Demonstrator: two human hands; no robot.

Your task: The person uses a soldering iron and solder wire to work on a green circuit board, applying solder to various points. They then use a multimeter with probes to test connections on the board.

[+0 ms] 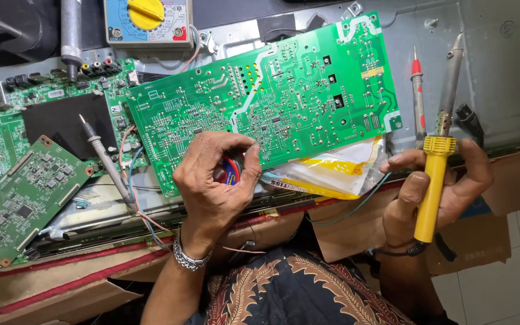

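Note:
My left hand (pixel 215 180) curls around a small round red and blue tin (pixel 231 170), pressed against the near edge of a large green circuit board (pixel 284 90) lying solder side up. My right hand (pixel 446 180) grips a soldering iron by its yellow handle (pixel 431 192), its metal shaft (pixel 451 84) pointing away from me, tip beyond the board's right end. A metal bracelet sits on my left wrist.
A smaller green board (pixel 22 195) lies at left beside a main board with a black panel (pixel 61 123). A grey probe (pixel 106 162) and a red probe (pixel 417 96) rest nearby. A multimeter with a yellow dial (pixel 147 21) stands at the back. A yellow-white packet (pixel 332 171) lies under the board.

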